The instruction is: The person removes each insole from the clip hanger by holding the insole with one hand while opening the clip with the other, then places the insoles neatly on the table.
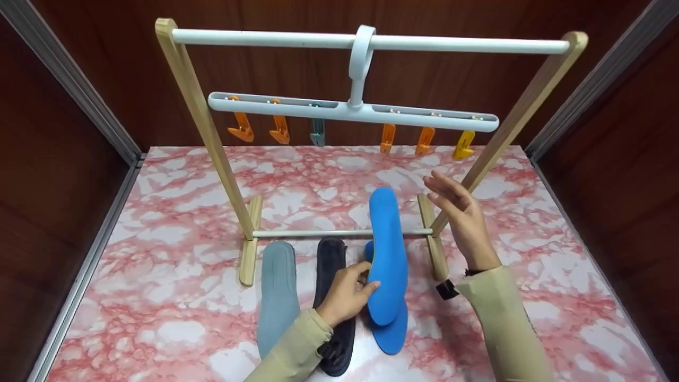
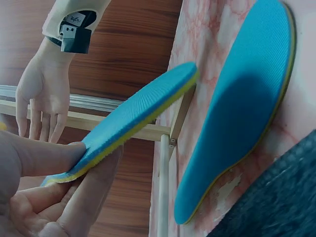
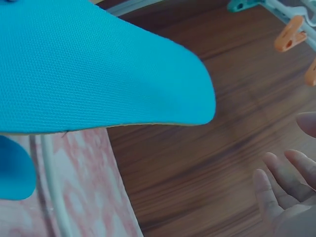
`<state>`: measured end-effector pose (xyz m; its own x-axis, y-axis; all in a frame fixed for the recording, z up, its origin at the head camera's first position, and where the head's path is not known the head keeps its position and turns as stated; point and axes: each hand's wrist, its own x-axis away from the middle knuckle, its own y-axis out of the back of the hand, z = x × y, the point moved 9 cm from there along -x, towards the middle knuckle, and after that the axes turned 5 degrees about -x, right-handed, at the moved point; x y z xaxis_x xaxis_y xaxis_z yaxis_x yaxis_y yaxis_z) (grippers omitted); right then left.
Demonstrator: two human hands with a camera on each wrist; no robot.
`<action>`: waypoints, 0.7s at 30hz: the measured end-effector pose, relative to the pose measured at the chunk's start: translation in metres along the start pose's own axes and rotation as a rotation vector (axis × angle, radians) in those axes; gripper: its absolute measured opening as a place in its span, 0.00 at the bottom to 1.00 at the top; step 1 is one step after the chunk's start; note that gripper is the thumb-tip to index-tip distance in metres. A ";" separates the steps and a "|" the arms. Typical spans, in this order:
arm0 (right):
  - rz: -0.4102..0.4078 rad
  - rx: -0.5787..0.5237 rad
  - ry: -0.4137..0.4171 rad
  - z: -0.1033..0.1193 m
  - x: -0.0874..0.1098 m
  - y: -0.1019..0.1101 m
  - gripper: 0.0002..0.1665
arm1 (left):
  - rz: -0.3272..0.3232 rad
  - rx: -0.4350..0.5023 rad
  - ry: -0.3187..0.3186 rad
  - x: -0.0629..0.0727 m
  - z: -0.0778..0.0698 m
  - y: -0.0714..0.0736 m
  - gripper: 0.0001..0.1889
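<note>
My left hand (image 1: pixel 347 292) pinches a blue insole (image 1: pixel 388 254) by its left edge, thumb on the upper face and fingers beneath. In the left wrist view the held insole (image 2: pixel 133 113) shows a yellow underside and is raised off the tabletop. A second blue insole (image 2: pixel 242 103) lies flat on the table below it, mostly covered in the head view. My right hand (image 1: pixel 461 217) is in the air to the right of the held insole, fingers extended and touching nothing. Above it hang a yellow clip (image 1: pixel 464 145) and an orange clip (image 1: pixel 425 141).
A grey insole (image 1: pixel 278 292) and a black insole (image 1: pixel 330 270) lie to the left on the marbled table (image 1: pixel 180 329). Behind stands a wooden rack (image 1: pixel 204 127) with a white top rail (image 1: pixel 265 38). From it hangs a white hanger (image 1: pixel 297 109) bearing several coloured clips.
</note>
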<state>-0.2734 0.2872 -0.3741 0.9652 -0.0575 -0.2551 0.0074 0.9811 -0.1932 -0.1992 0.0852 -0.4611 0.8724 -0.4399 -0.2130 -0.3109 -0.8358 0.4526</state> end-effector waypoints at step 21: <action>0.008 0.088 -0.070 -0.019 0.011 0.010 0.26 | 0.132 0.161 0.191 0.014 0.017 -0.028 0.07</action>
<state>-0.2680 0.2929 -0.3969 0.9813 -0.0399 -0.1885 0.0199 0.9941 -0.1070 -0.1847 0.0970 -0.4912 0.8708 -0.4914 0.0125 -0.4693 -0.8235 0.3187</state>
